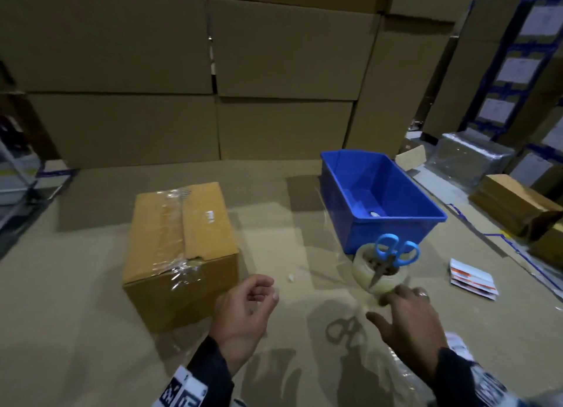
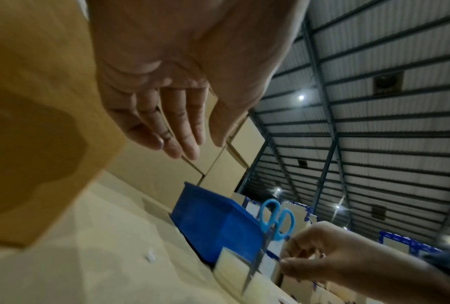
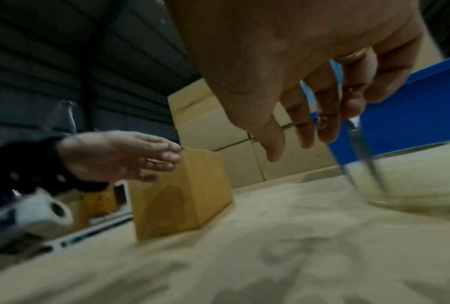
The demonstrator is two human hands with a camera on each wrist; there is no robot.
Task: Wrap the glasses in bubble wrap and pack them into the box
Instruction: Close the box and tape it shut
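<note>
**Sealed box on the tabletop, both hands free beside it**

The right hand [image 1: 408,318] hovers low over the tabletop [image 1: 91,330] with its fingers [image 3: 307,131] spread and nearly straight, gripping nothing; the fingertips reach to the near edge of a roll of clear tape [image 1: 379,274], though whether they touch it cannot be told. A ring sits on one finger. The left hand [image 1: 243,312] hangs just above the tabletop to the left, its fingers [image 2: 177,131] loosely bent and relaxed, palm empty, close to the near right corner of the box [image 1: 179,251].

A pair of scissors [image 1: 393,256] with light blue handles stands blade-down in the core of the tape roll, handles tilted away from the person. Directly behind the roll is a blue plastic bin [image 1: 380,199], open at the top, with a small pale object lying on its floor.

The box, of brown cardboard, rests on the tabletop left of the hands, flaps shut and clear tape running along the top seam and down the near end. A small white scrap [image 1: 291,277] lies between the box and the tape roll. No glasses or bubble wrap can be made out.

To the right lies a stack of white and orange printed cards [image 1: 472,280]. Large brown cartons [image 1: 274,56] are stacked behind the tabletop.
</note>
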